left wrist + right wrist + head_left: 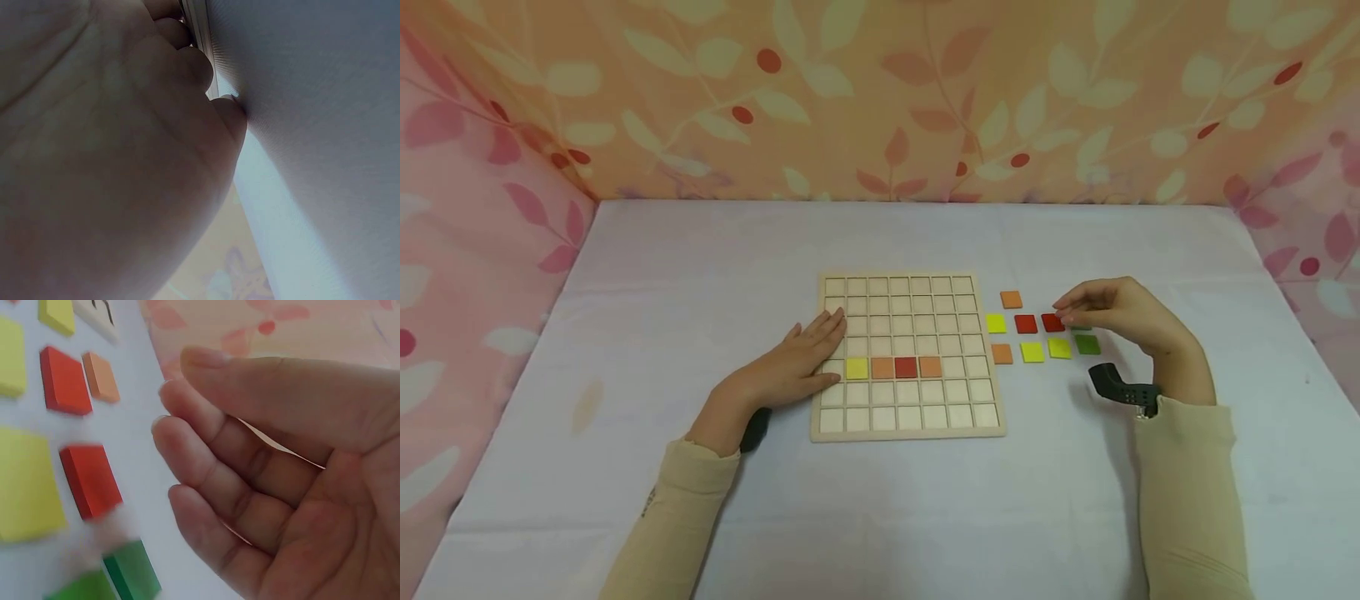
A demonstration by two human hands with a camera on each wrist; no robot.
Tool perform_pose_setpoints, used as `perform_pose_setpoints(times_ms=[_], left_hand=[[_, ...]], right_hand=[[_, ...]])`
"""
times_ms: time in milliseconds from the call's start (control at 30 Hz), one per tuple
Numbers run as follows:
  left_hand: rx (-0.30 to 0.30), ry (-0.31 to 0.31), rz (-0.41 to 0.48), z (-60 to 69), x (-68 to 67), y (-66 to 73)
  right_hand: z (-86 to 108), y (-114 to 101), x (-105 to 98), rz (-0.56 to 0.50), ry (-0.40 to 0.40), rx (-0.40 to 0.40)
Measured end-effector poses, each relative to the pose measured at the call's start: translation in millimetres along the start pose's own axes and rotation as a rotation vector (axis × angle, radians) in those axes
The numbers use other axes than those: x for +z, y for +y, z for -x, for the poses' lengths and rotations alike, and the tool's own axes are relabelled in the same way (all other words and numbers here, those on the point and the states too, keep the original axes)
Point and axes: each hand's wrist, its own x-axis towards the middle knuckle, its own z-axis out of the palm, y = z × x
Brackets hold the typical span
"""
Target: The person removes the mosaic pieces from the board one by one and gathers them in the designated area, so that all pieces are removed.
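Observation:
A square wooden grid board (908,436) lies on the table, with a yellow tile (857,368), an orange tile (882,367), a red tile (906,367) and another orange tile (929,367) in one row. Along the board's left edge rests my left hand (790,362), its fingers extended; in the left wrist view the palm fills much of the picture. My right hand (1123,312) hovers by the loose tiles right of the board, fingers slightly bent and nothing between them. Nearest to it are a red tile (92,481) and a dark green tile (132,569), partly covered in the head view.
More loose tiles lie between board and right hand: red (1026,323), orange (1011,299), yellow (1032,352) and light green (1087,344) among them. White cloth (910,517) covers the table; patterned fabric (865,100) hangs behind it.

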Motion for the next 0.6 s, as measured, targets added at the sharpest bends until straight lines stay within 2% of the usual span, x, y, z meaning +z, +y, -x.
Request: perform_pose_setpoints(times_ms=[233, 400, 600], left_hand=[[-0.006, -0.001, -0.010, 0.0, 2.2, -1.4], [-0.015, -0.010, -0.014, -0.3, 2.2, 0.7], [-0.026, -0.003, -0.025, 1.4, 0.7, 1.4]], right_hand=[[-3.1, -16.3, 15.5, -0.073, -0.045, -0.090], [-4.2, -30.7, 28.2, -0.088, -0.096, -0.127], [-11.5, -49.2, 44.6, -0.089, -0.147, -0.226]])
